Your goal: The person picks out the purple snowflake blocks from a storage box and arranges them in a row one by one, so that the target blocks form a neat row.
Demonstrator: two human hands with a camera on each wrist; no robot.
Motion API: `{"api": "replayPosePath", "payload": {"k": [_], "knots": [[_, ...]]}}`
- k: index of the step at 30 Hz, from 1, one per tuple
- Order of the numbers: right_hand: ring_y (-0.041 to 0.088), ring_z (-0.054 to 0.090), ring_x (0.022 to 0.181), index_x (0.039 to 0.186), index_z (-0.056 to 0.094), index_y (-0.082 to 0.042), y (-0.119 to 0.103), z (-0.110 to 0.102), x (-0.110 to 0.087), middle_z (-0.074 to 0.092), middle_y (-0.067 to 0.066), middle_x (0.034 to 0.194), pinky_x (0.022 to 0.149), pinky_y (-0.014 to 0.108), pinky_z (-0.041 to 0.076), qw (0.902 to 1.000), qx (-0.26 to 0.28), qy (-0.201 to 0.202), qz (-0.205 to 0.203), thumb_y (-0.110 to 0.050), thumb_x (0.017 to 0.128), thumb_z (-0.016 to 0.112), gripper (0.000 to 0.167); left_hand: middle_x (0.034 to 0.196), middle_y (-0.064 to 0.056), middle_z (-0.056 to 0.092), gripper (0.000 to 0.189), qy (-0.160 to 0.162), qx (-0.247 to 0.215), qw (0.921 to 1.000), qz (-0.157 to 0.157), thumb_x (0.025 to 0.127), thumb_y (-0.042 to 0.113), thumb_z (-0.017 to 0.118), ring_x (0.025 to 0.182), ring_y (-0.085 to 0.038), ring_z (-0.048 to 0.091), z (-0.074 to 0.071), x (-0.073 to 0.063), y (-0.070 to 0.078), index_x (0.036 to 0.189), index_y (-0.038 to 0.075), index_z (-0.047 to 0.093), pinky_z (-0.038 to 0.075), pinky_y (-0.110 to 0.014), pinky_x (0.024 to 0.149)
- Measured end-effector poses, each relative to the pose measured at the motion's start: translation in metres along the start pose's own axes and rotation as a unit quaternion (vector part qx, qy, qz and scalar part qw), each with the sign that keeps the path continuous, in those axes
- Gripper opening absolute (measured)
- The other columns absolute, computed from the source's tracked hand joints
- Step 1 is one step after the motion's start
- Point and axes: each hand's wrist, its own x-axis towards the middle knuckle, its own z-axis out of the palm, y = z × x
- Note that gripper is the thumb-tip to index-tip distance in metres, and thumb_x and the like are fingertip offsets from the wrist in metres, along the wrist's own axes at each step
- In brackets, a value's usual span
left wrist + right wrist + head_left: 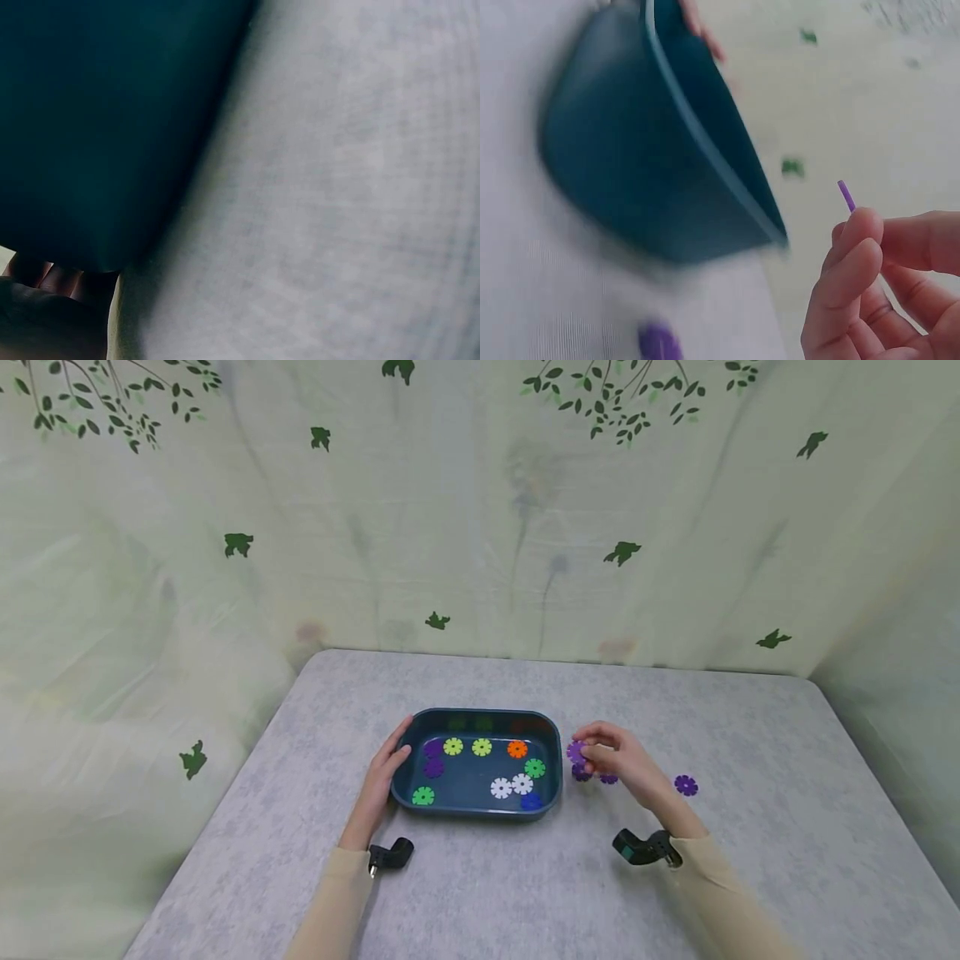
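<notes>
At the dark blue tray's (468,777) left end, my left hand (381,772) grips the rim, thumb over the edge and fingers along the outer side. Just past the tray's right end, my right hand (621,764) pinches a purple notched disc (574,752) between thumb and fingertips. The right wrist view shows that disc edge-on (846,195), above the fingertips. Below this hand lie two more purple discs, one near the tray (580,773) and one partly hidden by the hand (609,779). The tray wall (112,112) fills much of the left wrist view.
Inside the tray lie several notched discs, among them yellow (453,747), orange (517,749), green (423,796), white (501,788) and blue (531,802). Another purple disc (686,785) lies farther right on the grey table (795,777). A leaf-patterned curtain (480,527) hangs behind.
</notes>
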Motion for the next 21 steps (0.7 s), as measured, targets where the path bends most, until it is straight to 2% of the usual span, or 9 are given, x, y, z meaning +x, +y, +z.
{"api": "replayPosePath", "payload": {"k": [7, 12, 16, 21], "knots": [[0.011, 0.056, 0.07, 0.123, 0.047, 0.012, 0.025, -0.064, -0.031, 0.058, 0.004, 0.089, 0.064, 0.029, 0.053, 0.9969, -0.02, 0.074, 0.021, -0.011, 0.099, 0.052, 0.033, 0.155, 0.0, 0.024, 0.048, -0.002, 0.004, 1.0, 0.002, 0.104, 0.016, 0.041, 0.143, -0.016, 0.014, 0.0, 0.0, 0.0, 0.151, 0.016, 0.031, 0.009, -0.043, 0.114], [0.01, 0.056, 0.071, 0.123, 0.045, 0.014, 0.046, -0.102, -0.053, 0.058, 0.0, 0.088, 0.064, 0.026, 0.052, 0.9924, -0.039, 0.109, 0.041, -0.016, 0.101, 0.05, 0.038, 0.155, 0.0, 0.025, 0.048, 0.001, 0.007, 0.9999, 0.008, 0.104, 0.015, 0.041, 0.143, -0.016, 0.015, -0.001, 0.0, -0.001, 0.151, 0.015, 0.031, 0.01, -0.043, 0.114], [0.009, 0.056, 0.07, 0.125, 0.044, 0.017, 0.061, -0.122, -0.067, 0.058, 0.002, 0.088, 0.062, 0.025, 0.052, 0.9884, -0.067, 0.124, 0.057, -0.013, 0.101, 0.047, 0.039, 0.156, -0.001, 0.025, 0.049, 0.002, 0.008, 0.9999, 0.009, 0.104, 0.015, 0.041, 0.143, -0.016, 0.015, -0.001, 0.0, -0.002, 0.151, 0.015, 0.031, 0.009, -0.044, 0.114], [0.009, 0.059, 0.069, 0.125, 0.045, 0.019, 0.076, -0.136, -0.079, 0.06, 0.007, 0.09, 0.061, 0.026, 0.053, 0.9805, -0.12, 0.135, 0.077, -0.009, 0.101, 0.045, 0.037, 0.156, -0.001, 0.024, 0.049, 0.001, 0.004, 1.0, 0.006, 0.104, 0.014, 0.04, 0.143, -0.016, 0.014, 0.0, 0.001, -0.001, 0.151, 0.014, 0.03, 0.009, -0.044, 0.114]]}}
